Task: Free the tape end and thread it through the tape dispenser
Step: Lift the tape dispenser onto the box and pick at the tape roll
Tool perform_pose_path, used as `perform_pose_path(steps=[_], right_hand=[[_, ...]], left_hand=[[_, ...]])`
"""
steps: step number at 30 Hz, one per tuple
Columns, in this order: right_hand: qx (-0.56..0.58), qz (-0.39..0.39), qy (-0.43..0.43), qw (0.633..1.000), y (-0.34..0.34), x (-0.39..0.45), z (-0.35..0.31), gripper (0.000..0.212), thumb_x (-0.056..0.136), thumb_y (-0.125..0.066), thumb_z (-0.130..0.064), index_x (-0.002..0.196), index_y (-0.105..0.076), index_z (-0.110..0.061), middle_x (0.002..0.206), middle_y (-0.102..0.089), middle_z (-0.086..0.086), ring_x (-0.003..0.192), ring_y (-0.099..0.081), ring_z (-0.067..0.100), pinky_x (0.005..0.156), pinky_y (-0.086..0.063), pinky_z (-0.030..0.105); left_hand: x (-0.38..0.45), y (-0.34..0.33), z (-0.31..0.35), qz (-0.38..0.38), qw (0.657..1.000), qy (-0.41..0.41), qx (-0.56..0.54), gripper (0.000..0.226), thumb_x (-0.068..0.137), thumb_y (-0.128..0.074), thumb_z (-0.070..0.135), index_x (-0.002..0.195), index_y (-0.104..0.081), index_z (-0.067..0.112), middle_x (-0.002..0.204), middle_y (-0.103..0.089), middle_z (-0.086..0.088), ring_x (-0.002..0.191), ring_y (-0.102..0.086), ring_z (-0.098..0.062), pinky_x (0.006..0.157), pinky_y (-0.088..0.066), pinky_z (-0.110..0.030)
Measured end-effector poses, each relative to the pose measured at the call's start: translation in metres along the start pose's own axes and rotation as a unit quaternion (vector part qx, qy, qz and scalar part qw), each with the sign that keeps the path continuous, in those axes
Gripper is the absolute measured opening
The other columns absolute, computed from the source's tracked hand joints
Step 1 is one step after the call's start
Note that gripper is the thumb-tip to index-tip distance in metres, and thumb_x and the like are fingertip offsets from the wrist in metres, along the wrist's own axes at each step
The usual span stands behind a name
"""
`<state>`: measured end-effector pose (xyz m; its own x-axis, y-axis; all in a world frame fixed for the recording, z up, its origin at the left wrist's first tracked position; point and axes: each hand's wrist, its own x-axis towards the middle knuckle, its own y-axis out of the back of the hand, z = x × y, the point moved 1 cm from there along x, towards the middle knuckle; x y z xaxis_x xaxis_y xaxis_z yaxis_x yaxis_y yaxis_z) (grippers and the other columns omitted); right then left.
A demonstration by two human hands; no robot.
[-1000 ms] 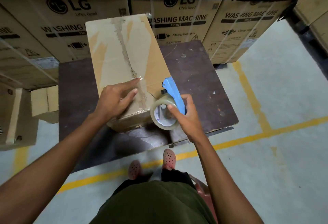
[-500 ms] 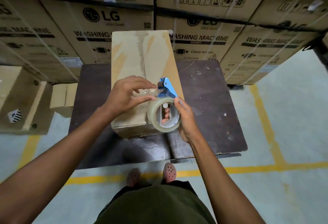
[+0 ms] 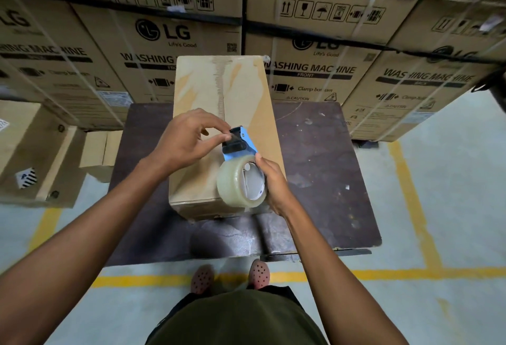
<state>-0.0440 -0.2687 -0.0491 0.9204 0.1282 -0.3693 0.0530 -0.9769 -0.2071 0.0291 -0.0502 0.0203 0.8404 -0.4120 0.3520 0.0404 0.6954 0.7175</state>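
Dispenser [image 3: 242,143], blue with a black front roller, is held above the near end of the box [image 3: 221,114], which lies on the dark counter [image 3: 323,180]. Right hand [image 3: 275,183] is closed around the clear tape roll [image 3: 238,184] mounted on the dispenser, fingers wrapped over its right side. Left hand [image 3: 189,139] sits just left of the dispenser, thumb and forefinger pinched together at the black roller; whether they hold the tape end cannot be told. Stacked cartons [image 3: 169,43] stand beyond the box.
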Motion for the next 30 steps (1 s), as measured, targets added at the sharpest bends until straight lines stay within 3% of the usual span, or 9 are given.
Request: perform_pose_path(steps=[3,9,13,16,18,20,22,25,30], right_hand=[[-0.034,0.004,0.016,0.999,0.004,0.013,-0.007,0.045,0.103,-0.053,-0.043,0.104,-0.072,-0.003,0.102,-0.072,0.013,0.095,-0.065,0.024,0.087,-0.052,0.036],[-0.049,-0.008,0.033,0.998,0.017,0.034,-0.016,0.040,0.113,-0.044,-0.021,0.081,-0.069,-0.018,0.077,-0.071,-0.011,0.074,-0.064,0.006,0.074,-0.050,0.024],[-0.032,-0.032,0.048,0.998,0.016,0.047,-0.019,0.025,0.103,-0.052,-0.024,0.085,-0.062,-0.008,0.079,-0.058,0.001,0.075,-0.050,0.015,0.070,-0.040,0.031],[-0.045,-0.043,0.055,0.997,0.018,0.058,-0.013,0.026,0.098,-0.055,-0.028,0.089,-0.061,-0.004,0.072,-0.051,0.000,0.064,-0.043,0.013,0.058,-0.033,0.031],[-0.053,-0.046,0.066,0.995,0.017,0.063,-0.011,0.040,0.097,-0.057,-0.033,0.092,-0.058,0.007,0.079,-0.053,0.009,0.070,-0.047,0.020,0.064,-0.035,0.036],[-0.055,-0.044,0.068,0.995,0.017,0.067,-0.010,0.050,0.097,-0.059,-0.036,0.103,-0.057,0.013,0.094,-0.058,0.012,0.088,-0.050,0.024,0.081,-0.037,0.041],[-0.061,-0.039,0.062,0.995,0.015,0.067,-0.012,0.042,0.098,-0.058,-0.031,0.106,-0.061,0.010,0.100,-0.061,0.013,0.096,-0.053,0.025,0.088,-0.038,0.043],[-0.041,-0.041,0.053,0.997,0.006,0.065,-0.017,0.023,0.102,-0.054,-0.018,0.106,-0.072,-0.003,0.101,-0.067,0.012,0.096,-0.059,0.025,0.088,-0.043,0.041],[-0.038,-0.047,0.061,0.996,-0.015,0.062,-0.016,0.026,0.097,-0.054,-0.005,0.109,-0.076,-0.013,0.100,-0.073,0.007,0.090,-0.062,0.018,0.078,-0.047,0.030]], left_hand=[[0.009,0.008,0.000,-0.027,0.998,-0.006,0.060,0.024,0.095,-0.071,0.048,0.100,-0.085,0.029,0.102,-0.083,0.011,0.097,-0.073,-0.018,0.070,-0.063,-0.047],[0.028,0.016,0.010,-0.029,0.995,0.000,0.096,0.023,0.095,-0.070,0.052,0.101,-0.083,0.035,0.099,-0.082,0.009,0.092,-0.072,-0.017,0.070,-0.061,-0.044],[0.043,0.012,0.019,-0.053,0.990,0.000,0.133,0.015,0.096,-0.075,0.041,0.100,-0.083,0.029,0.101,-0.082,0.008,0.093,-0.071,-0.019,0.076,-0.060,-0.042],[0.051,0.006,0.020,-0.093,0.982,0.016,0.163,0.018,0.098,-0.069,0.043,0.101,-0.082,0.031,0.106,-0.082,0.009,0.097,-0.071,-0.022,0.079,-0.057,-0.041],[0.054,0.004,0.019,-0.101,0.980,0.030,0.170,0.017,0.099,-0.069,0.044,0.100,-0.081,0.032,0.106,-0.082,0.009,0.097,-0.071,-0.021,0.078,-0.056,-0.040],[0.057,0.005,0.019,-0.106,0.978,0.036,0.177,0.015,0.099,-0.070,0.043,0.099,-0.081,0.032,0.105,-0.082,0.009,0.096,-0.070,-0.020,0.077,-0.054,-0.039],[0.057,0.008,0.016,-0.114,0.976,0.033,0.182,0.014,0.099,-0.071,0.042,0.099,-0.081,0.032,0.104,-0.081,0.009,0.096,-0.070,-0.020,0.076,-0.052,-0.037],[0.059,0.015,0.011,-0.122,0.977,0.028,0.175,0.012,0.099,-0.072,0.039,0.097,-0.081,0.031,0.104,-0.081,0.009,0.094,-0.070,-0.019,0.075,-0.051,-0.036],[0.054,0.026,0.000,-0.143,0.980,0.026,0.135,0.012,0.098,-0.073,0.038,0.095,-0.081,0.030,0.101,-0.080,0.010,0.091,-0.071,-0.017,0.080,-0.058,-0.042]])
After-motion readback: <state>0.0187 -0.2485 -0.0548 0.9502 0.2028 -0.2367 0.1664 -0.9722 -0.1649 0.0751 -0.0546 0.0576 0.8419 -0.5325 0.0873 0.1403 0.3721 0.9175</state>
